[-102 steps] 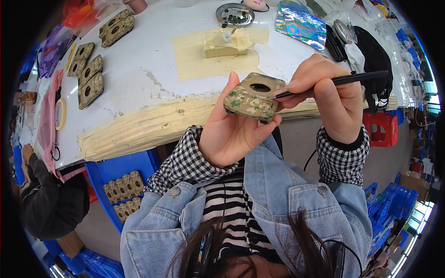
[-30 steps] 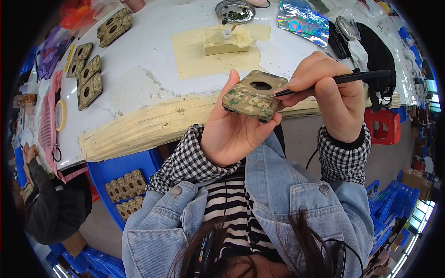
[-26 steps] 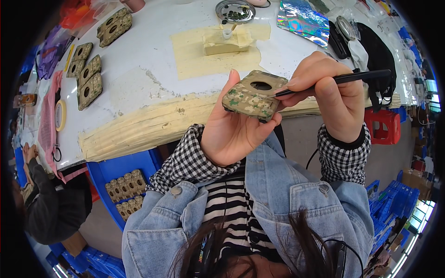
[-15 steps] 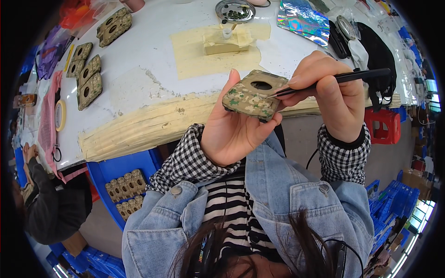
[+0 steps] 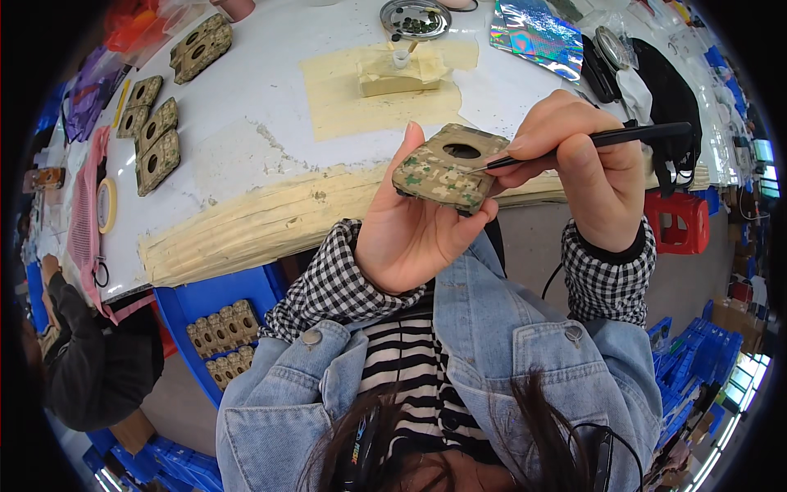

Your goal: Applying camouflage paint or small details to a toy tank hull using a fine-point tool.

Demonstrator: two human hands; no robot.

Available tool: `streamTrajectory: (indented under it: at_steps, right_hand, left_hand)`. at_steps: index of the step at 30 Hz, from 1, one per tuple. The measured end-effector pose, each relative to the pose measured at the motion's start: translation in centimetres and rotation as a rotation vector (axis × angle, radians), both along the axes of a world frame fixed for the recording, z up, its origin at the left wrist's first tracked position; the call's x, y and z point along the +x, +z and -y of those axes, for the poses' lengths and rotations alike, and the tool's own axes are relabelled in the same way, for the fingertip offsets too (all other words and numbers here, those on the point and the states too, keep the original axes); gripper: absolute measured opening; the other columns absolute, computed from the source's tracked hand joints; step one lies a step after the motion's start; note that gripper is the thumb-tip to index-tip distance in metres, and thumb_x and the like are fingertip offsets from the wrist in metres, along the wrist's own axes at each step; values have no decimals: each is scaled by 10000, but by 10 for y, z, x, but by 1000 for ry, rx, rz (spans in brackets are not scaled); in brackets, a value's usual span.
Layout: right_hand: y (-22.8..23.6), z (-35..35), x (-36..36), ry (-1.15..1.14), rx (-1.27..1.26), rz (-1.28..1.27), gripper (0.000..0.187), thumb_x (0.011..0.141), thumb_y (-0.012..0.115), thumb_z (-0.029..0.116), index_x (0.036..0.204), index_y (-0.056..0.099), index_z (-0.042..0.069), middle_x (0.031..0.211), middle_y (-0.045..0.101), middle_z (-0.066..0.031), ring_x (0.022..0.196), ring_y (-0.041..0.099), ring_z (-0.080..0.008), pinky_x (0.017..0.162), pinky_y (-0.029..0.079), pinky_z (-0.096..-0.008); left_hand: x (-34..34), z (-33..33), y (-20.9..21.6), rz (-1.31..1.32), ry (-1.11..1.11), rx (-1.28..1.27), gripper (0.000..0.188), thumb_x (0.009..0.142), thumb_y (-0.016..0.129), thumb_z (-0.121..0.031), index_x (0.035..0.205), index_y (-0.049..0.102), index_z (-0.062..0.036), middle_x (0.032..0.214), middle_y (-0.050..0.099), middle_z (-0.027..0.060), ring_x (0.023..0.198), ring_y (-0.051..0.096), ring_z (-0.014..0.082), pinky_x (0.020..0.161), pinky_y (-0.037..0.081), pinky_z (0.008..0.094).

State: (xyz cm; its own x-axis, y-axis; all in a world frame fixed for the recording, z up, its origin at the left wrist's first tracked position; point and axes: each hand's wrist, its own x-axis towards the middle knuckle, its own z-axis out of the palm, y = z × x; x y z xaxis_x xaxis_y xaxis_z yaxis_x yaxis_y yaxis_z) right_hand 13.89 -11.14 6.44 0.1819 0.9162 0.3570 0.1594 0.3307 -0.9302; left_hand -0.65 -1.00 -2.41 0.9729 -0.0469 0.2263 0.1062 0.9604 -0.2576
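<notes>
While my left hand (image 5: 410, 238) grips the camo block (image 5: 447, 168) from below, thumb up its left side and fingers curled under the right, the block sits raised over the near edge of the white table (image 5: 246, 123), tilted, round hole facing up. My right hand (image 5: 586, 168) pinches a thin black brush (image 5: 598, 141), closed tight around it, tip touching the block's top just right of the hole. More camo blocks (image 5: 152, 135) lie near the table's left edge. Small metal dish (image 5: 414, 16) at the far edge. Blue crate (image 5: 217, 316) of blocks below the near edge.
</notes>
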Motion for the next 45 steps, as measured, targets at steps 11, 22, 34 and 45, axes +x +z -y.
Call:
streamTrajectory:
  at_steps: [11,22,34,45]
  right_hand:
    - [-1,0,0,-4,-3,-8,275,940,444,156,920,592,-75,876,590,-120,788,639,-179,692,538,-247]
    - [-1,0,0,-10,-25,-28,286,942,442,168,917,591,-74,881,593,-121,790,642,-181,695,540,-249]
    - [-1,0,1,-10,-27,-3,283,939,448,167,914,594,-74,882,595,-122,786,645,-185,690,541,-250]
    - [1,0,2,-23,-24,91,385,959,378,245,935,546,-100,881,515,-157,757,624,-216,659,566,-274]
  left_hand:
    - [0,0,1,-4,1,3,634,904,346,-536,1291,335,-34,1173,366,153,971,514,235,866,528,321]
    - [0,0,1,-24,0,7,632,903,342,-540,1294,334,-43,1167,361,147,959,509,228,865,528,317]
    - [0,0,0,-44,15,15,643,903,336,-544,1294,333,-34,1174,363,158,951,514,223,854,533,311]
    - [4,-1,4,-9,-5,3,640,903,345,-537,1299,324,-36,1175,362,155,977,514,227,876,523,314]
